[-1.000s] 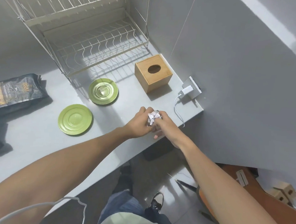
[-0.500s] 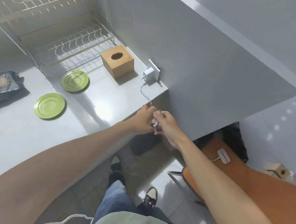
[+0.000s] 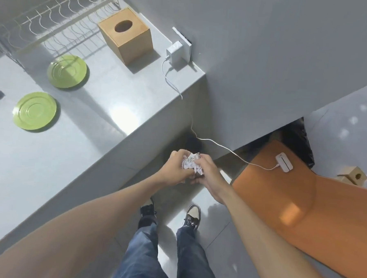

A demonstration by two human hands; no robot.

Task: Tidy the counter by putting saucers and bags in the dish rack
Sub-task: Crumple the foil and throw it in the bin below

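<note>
Together, the left hand [image 3: 172,170] and right hand [image 3: 208,174] clamp a crumpled white paper wad [image 3: 191,163] above the floor, off the grey table [image 3: 94,121]. Two round green saucers [image 3: 67,71] [image 3: 34,110] lie apart on the table, near the white wire dish rack [image 3: 54,25] and a wooden tissue box [image 3: 126,36].

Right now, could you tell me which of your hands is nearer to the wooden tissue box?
Left. The left hand sits on the counter side of the crumpled paper, closer to the wooden tissue box; the right hand is on the far side.
</note>
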